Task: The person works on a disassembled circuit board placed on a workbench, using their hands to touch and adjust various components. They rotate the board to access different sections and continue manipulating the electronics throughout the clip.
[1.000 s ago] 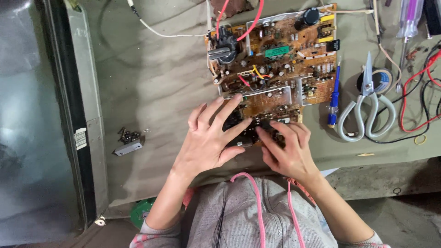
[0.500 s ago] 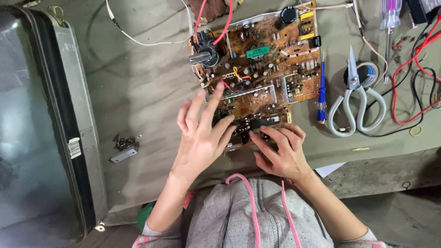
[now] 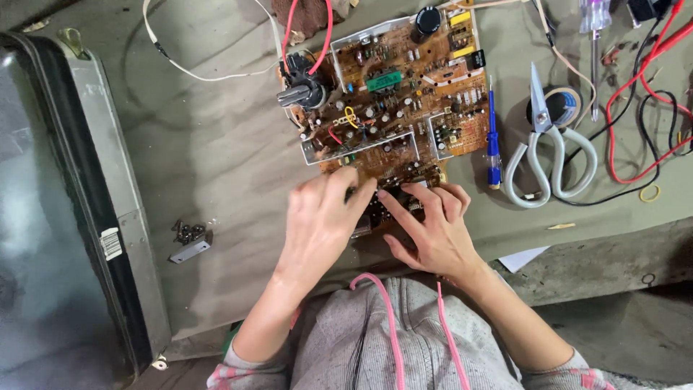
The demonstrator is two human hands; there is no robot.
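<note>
A brown circuit board [image 3: 404,94] crowded with components lies on the cloth-covered bench ahead of me. Both hands rest on its near edge. My left hand [image 3: 321,220] lies flat with fingers spread, fingertips touching the dark parts at the board's front. My right hand [image 3: 433,227] sits beside it, fingers curled onto the same dark component [image 3: 379,209], which the hands mostly hide. Whether either hand actually grips that part cannot be made out.
White-handled scissors [image 3: 548,155], a blue screwdriver [image 3: 493,137] and a tape roll [image 3: 559,108] lie right of the board. Red and black leads [image 3: 635,108] trail at far right. Loose screws with a small bracket [image 3: 189,238] sit at left, beside a large glass-fronted screen [image 3: 43,217].
The view has shifted, so the board sits higher and further right. My left hand has lowered from a raised, spread pose to rest flat on the board's near edge.
</note>
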